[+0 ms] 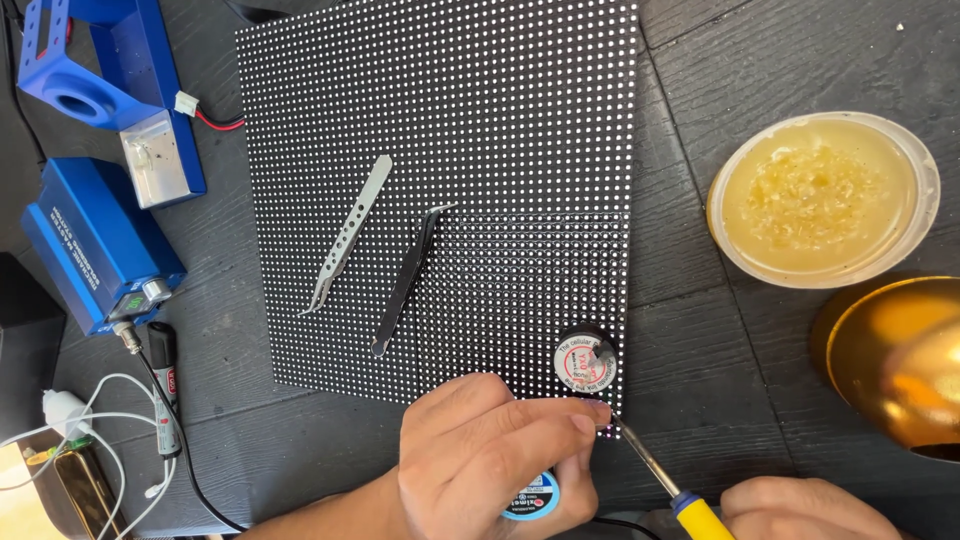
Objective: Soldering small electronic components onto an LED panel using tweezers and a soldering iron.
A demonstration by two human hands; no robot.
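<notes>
Gripping soldering iron (672, 487), right hand (805, 508) closed; tip at panel (450, 120) corner by left hand (490, 450), closed w/ solder spool (530, 497).

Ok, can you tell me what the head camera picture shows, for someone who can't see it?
Two bare hands work at the bottom edge of a black dotted panel: the right hand holds a yellow-handled soldering iron, its tip at the left hand. Two tweezers and a small spool lie on the panel.

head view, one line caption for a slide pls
Right hand aims a soldering iron at the corner of a dotted LED panel; left hand grips a small spool.
</notes>
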